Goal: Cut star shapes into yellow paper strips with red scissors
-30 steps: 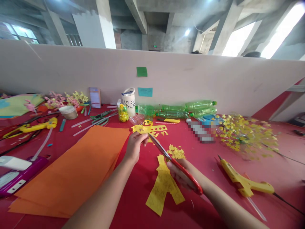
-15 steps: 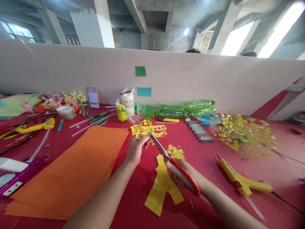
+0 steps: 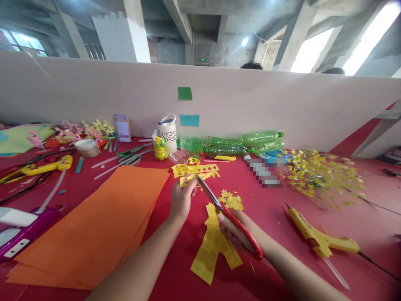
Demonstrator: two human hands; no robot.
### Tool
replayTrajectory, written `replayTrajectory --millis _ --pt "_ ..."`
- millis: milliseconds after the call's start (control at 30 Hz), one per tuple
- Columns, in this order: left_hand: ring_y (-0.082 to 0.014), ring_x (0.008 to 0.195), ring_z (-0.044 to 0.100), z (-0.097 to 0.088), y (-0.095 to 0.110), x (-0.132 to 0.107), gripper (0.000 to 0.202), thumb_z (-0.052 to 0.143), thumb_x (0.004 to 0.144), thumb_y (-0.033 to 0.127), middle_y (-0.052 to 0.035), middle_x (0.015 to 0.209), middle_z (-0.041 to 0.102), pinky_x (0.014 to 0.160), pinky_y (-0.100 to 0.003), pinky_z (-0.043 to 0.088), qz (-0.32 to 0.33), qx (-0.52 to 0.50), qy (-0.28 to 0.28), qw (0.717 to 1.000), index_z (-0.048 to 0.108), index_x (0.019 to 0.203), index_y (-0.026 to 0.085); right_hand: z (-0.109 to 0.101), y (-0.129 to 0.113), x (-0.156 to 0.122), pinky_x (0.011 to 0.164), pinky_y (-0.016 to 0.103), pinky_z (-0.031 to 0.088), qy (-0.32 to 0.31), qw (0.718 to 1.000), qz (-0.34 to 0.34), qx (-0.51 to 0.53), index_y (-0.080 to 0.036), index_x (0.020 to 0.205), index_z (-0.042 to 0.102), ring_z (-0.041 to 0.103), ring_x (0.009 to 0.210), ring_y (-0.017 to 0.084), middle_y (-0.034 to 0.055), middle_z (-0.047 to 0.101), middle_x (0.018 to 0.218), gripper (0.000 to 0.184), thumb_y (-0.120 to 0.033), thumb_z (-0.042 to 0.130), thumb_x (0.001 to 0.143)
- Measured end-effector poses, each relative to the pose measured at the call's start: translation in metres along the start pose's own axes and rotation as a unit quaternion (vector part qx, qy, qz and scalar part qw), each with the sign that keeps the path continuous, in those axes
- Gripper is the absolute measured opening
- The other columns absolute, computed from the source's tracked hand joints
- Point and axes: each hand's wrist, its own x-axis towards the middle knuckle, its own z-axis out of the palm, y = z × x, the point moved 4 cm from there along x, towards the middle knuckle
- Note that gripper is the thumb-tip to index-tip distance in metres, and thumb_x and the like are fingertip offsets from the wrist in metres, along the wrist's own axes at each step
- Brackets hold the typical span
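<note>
Drawn slightly nearer since a second ago, my left hand [image 3: 181,200] pinches the light, floppy yellow star paper [image 3: 187,179] close to the cut, just right of the orange sheet [image 3: 94,225], my right hand [image 3: 228,232] wrapped shut on the red scissors [image 3: 230,217] biting it.

The left hand [image 3: 181,200] is held forward and closed in a fingertip pinch; the right hand [image 3: 234,235] is held nearer, curled shut.

Looked like a craft workshop inside a bare industrial hall, concrete beams [image 3: 178,16] overhead. A long red table [image 3: 269,217] was littered with glue guns [image 3: 316,238], orange paper sheets [image 3: 94,225], cut yellow stars [image 3: 232,201] and green plastic bottles [image 3: 247,142], with a plain partition board [image 3: 94,92] behind.
</note>
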Motion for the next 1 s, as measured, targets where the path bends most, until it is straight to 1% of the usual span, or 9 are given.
replayTrajectory --millis 133,267,400,533,700,867,1000 --pt "-0.0103 0.049 0.042 0.0007 0.0009 -0.0047 0.032 0.061 0.076 0.034 0.0036 0.048 0.045 0.051 -0.024 0.033 -0.005 0.009 0.02 1.0 0.049 0.052 0.019 0.0014 -0.0013 -0.0014 0.033 0.017 0.029 0.008 1.0 -0.004 -0.001 -0.018 0.071 0.046 0.035 0.033 0.004 -0.0076 0.037 0.046 0.054 -0.071 0.045 0.081" --pt "-0.0102 0.051 0.042 0.0033 0.0002 -0.0069 0.031 0.061 0.077 0.034 0.004 0.049 0.045 0.052 -0.023 0.034 -0.009 -0.01 0.021 1.0 0.048 0.053 0.019 0.0017 -0.0005 -0.0015 0.032 0.017 0.027 0.002 1.0 0.001 0.006 -0.018 0.071 0.046 0.035 0.031 0.005 -0.0078 0.037 0.044 0.055 -0.072 0.046 0.081" --pt "-0.0095 0.05 0.041 0.0052 -0.002 -0.0083 0.029 0.063 0.076 0.034 0.0044 0.051 0.046 0.051 -0.023 0.035 -0.027 -0.038 0.029 0.999 0.049 0.055 0.019 0.001 -0.0018 -0.0011 0.032 0.017 0.026 -0.004 1.0 0.0 -0.006 -0.018 0.071 0.046 0.035 0.03 0.005 -0.0079 0.036 0.041 0.055 -0.072 0.045 0.081" --pt "-0.0089 0.05 0.041 0.0059 -0.0028 -0.009 0.029 0.063 0.076 0.033 0.004 0.051 0.046 0.05 -0.022 0.035 -0.033 -0.041 0.033 0.998 0.048 0.055 0.018 -0.0001 -0.0034 -0.0009 0.033 0.017 0.027 -0.007 1.0 0.001 -0.015 -0.018 0.071 0.046 0.035 0.03 0.005 -0.0082 0.036 0.039 0.055 -0.072 0.044 0.082" --pt "-0.0085 0.049 0.041 0.0053 -0.0042 -0.0084 0.029 0.063 0.076 0.033 0.0038 0.051 0.047 0.05 -0.022 0.035 -0.038 -0.048 0.037 0.997 0.05 0.055 0.018 -0.0023 -0.005 -0.0017 0.035 0.017 0.029 -0.017 0.999 -0.008 -0.038 -0.018 0.071 0.047 0.037 0.033 0.005 -0.007 0.04 0.043 0.054 -0.07 0.044 0.084" --pt "-0.0083 0.05 0.041 0.0048 -0.0076 -0.007 0.027 0.064 0.074 0.032 0.0041 0.051 0.048 0.051 -0.022 0.035 -0.043 -0.072 0.039 0.996 0.051 0.056 0.018 -0.0021 -0.0061 -0.003 0.034 0.016 0.026 -0.028 0.999 -0.019 -0.022 -0.018 0.072 0.047 0.035 0.033 0.005 -0.0081 0.037 0.042 0.052 -0.069 0.044 0.084" --pt "-0.0082 0.049 0.041 0.0049 -0.009 -0.0064 0.027 0.064 0.074 0.032 0.0045 0.051 0.047 0.051 -0.022 0.035 -0.04 -0.077 0.038 0.996 0.05 0.056 0.018 -0.0015 -0.005 -0.0029 0.034 0.017 0.027 -0.018 0.999 -0.012 -0.026 -0.018 0.072 0.047 0.035 0.032 0.005 -0.0079 0.038 0.041 0.054 -0.071 0.044 0.083"
